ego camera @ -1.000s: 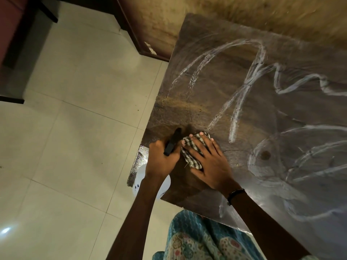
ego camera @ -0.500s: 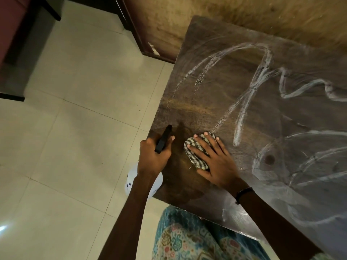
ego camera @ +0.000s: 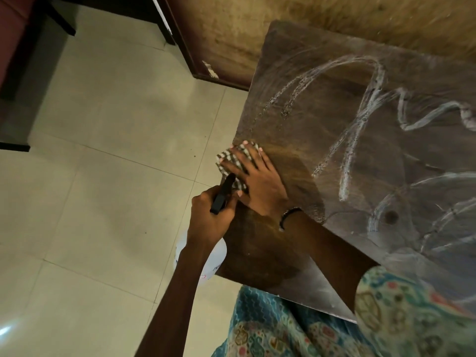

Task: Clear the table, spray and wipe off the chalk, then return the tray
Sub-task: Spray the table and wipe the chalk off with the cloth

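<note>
We are now pressing the cloth (ego camera: 235, 161) with flat right fingers (ego camera: 257, 181) at the worktop (ego camera: 322, 119) edge, further up-frame than before; left grip (ego camera: 210, 215) is still curling round the sprayer (ego camera: 222, 194).

Checked cloth (ego camera: 235, 161) at table (ego camera: 296, 140) edge, chalk lines (ego camera: 345, 161) remaining

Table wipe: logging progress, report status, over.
Left hand grips spray bottle. Right hand presses checked cloth at table edge. Chalk lines remain. Nothing in the way.

Right hand (ego camera: 260, 184) presses a checked cloth (ego camera: 235, 161) at the chalked table (ego camera: 296, 130) edge; left hand (ego camera: 210, 215) grips a spray bottle (ego camera: 206, 258).
</note>
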